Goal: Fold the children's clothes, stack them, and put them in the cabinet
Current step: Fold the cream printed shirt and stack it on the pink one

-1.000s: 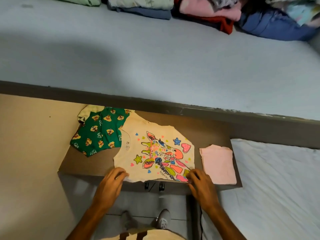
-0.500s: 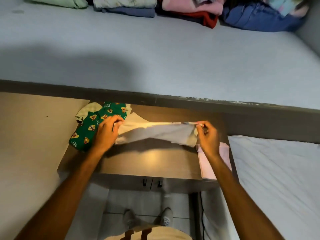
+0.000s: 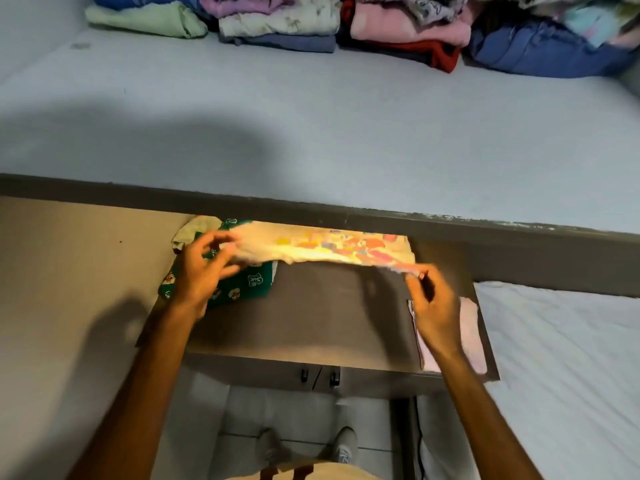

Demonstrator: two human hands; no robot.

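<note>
A cream children's shirt with a colourful print (image 3: 332, 245) lies folded over in a long strip along the back of the brown cabinet top (image 3: 311, 317). My left hand (image 3: 204, 271) has its fingers loosely around the shirt's left end, above a green patterned garment (image 3: 246, 284). At the shirt's right end my right hand (image 3: 434, 306) pinches the near edge. A folded pink garment (image 3: 469, 327), partly covered by my right hand, rests at the cabinet top's right side.
Stacks of folded clothes (image 3: 346, 26) line the far side of the grey bed (image 3: 311, 126). A dark bed rail (image 3: 485, 237) runs behind the cabinet top. A white mattress (image 3: 561, 358) is at the right. The cabinet doors' handles (image 3: 318, 375) and my feet show below.
Both hands lifted the shirt's near hem off the cabinet top and carried it to the back, folding the shirt over. The head camera tilted up, showing more of the clothes stacks.
</note>
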